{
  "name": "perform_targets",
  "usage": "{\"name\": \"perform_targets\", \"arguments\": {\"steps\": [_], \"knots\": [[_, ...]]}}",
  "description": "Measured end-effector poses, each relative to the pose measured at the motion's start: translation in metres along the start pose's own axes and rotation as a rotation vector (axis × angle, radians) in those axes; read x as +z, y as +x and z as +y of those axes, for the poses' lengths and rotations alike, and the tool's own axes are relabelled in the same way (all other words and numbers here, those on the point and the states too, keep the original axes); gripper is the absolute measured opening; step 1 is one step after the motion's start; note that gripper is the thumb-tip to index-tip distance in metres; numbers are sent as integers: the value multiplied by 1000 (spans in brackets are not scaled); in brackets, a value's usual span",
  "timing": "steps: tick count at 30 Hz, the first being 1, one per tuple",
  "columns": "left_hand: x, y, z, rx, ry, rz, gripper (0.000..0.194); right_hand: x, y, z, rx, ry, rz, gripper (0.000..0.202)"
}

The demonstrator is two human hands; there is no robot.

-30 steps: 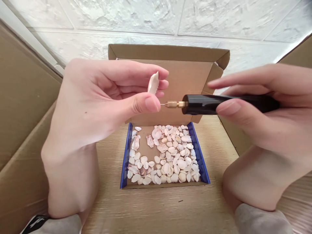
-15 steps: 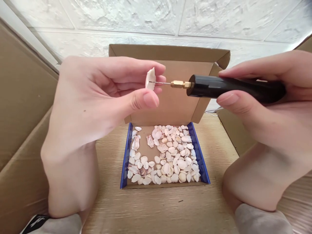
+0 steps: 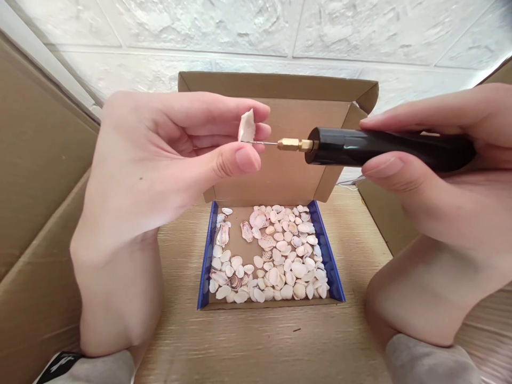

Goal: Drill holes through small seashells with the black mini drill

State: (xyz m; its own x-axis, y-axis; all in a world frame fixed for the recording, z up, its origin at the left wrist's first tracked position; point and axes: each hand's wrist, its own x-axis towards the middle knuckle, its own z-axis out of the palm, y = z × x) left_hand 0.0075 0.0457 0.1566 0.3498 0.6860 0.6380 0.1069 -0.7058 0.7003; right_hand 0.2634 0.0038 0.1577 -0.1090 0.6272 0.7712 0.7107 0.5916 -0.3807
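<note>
One pale shell (image 3: 247,126) sits pinched in the left hand (image 3: 160,152) above an open box (image 3: 328,256) of seashells (image 3: 288,266) on the counter (image 3: 256,346), while the right hand (image 3: 448,186) grips a black drill (image 3: 340,145) whose thin bit (image 3: 266,143) seems to touch the shell low down, near the thumb (image 3: 247,159).

A head-worn camera looks forward and down, from behind and above the fingers (image 3: 256,110); it sits near enough that the left hand (image 3: 160,152) and right hand (image 3: 452,197) loom large at either side; lower than the fingers it takes in the open box (image 3: 326,250) and tabletop (image 3: 240,341); beyond them, the white wall (image 3: 212,29).
</note>
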Motion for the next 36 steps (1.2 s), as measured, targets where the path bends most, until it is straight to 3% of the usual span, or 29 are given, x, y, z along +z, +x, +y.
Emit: {"name": "perform_targets", "arguments": {"steps": [3,6,15,16,19,26,36], "knots": [[-1,-1,0,5,35,-40,38,0,0,-1,8,1,13,16],[1,-2,3,-7,59,23,38,0,1,-1,-2,2,7,15],[2,-2,4,-3,16,-1,41,0,1,-1,-5,9,-15,17],[3,-3,6,3,47,51,40,0,1,-1,4,4,-25,17],[5,-4,12,-51,98,26,39,-1,1,-2,39,-6,-54,18],[5,-3,11,-23,51,-8,38,-3,-1,-2,57,-8,-44,20],[3,-2,1,13,3,-88,45,11,4,-1,-135,21,-103,21]]}}
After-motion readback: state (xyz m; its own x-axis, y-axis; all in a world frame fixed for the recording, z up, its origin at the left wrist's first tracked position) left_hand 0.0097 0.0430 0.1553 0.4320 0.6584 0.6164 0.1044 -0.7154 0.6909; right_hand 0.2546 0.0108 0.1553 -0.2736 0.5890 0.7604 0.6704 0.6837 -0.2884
